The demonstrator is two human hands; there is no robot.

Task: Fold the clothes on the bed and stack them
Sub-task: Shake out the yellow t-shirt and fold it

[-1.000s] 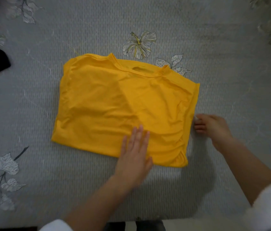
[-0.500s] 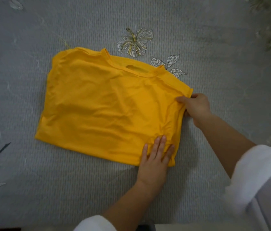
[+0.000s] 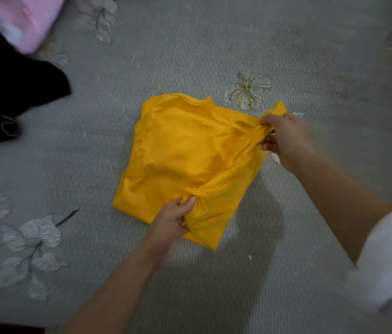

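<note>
Yellow jersey T-shirt (image 3: 178, 153), half-folded, probably soft, light and limp, on grey quilted bed (image 3: 310, 56) just beside printed hibiscus (image 3: 248, 91); left hand (image 3: 171, 222) and right hand (image 3: 284, 138) fingers clamped on its hibiscus-side edge, the sensible hold.

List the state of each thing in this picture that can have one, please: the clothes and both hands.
yellow T-shirt: partly folded on the bed, right side lifted off it.
left hand: grips the shirt's near right edge.
right hand: grips the shirt's far right edge, beside the collar.
black garment: unfolded, lying loose at the left, untouched.
pink garment: far left corner, blurred; folded or not, cannot tell.
</note>
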